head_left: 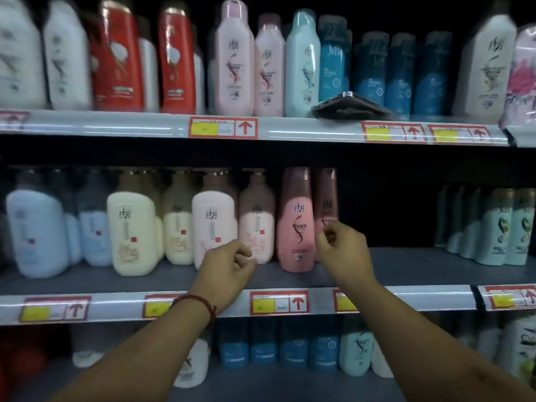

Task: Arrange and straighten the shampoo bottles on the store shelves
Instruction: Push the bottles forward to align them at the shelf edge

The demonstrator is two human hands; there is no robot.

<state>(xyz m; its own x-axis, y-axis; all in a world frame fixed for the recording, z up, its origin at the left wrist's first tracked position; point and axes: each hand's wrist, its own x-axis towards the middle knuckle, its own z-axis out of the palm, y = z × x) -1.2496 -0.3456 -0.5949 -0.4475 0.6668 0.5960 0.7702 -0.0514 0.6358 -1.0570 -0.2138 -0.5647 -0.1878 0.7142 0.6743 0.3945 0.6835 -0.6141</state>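
Two hands reach toward the bottles on the middle shelf [406, 265].

From the head camera: the left hand [229, 265] is in front of the bottom of a pale bottle [213, 221]. Its fingers [245, 253] are loosely bent, a little apart, and hold nothing. The right hand [342, 250] is just right of a pink bottle [295, 227], in front of a brown bottle [326, 198]. Its fingers [327, 237] are curled in and hold nothing. I cannot tell if either hand touches a bottle. All these bottles stand up in a row near the front of the shelf. A red string [200, 303] is on the left wrist. A black thing [348, 107] lies on the top shelf [145, 126]. A price tag [280, 304] sits on the shelf edge between the arms.
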